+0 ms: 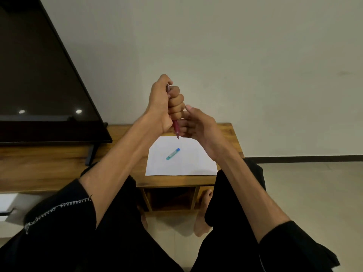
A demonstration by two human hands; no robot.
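— While the worktop (59, 163) carries paper (182, 163) near its right edge, where are the hands?
— Above the paper's far edge: left hand (161, 103) fists the red pen (176, 127), tip down; right hand (202, 124) loosely curled beside it. A loosened fist could drop it, marking the paper or striking the teal piece (173, 154).

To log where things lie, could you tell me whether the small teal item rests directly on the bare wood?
No, the small teal item lies on the white sheet of paper, which lies on the wooden table.
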